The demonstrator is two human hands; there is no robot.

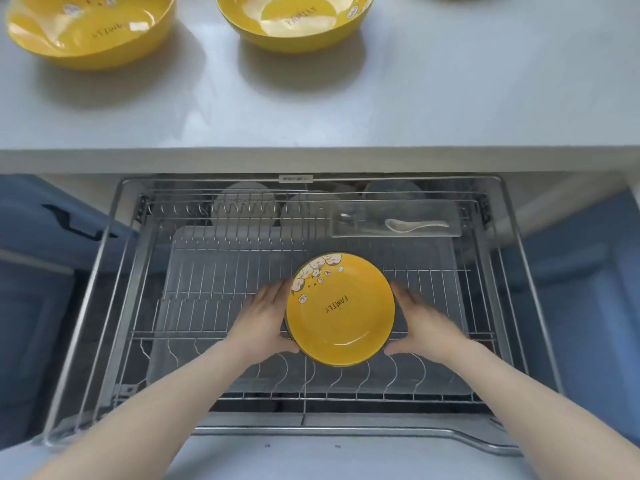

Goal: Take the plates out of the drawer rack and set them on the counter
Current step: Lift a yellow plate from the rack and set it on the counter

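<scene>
A yellow plate printed with "FAMILY" and cartoon figures is tilted up over the wire drawer rack. My left hand grips its left rim and my right hand grips its right rim. Two more yellow dishes sit on the grey counter at the top: one at the far left, one in the middle.
At the back of the rack stand white bowls, partly hidden under the counter edge. A clear tray at the back right holds a white spoon. Blue cabinet fronts flank the pulled-out drawer.
</scene>
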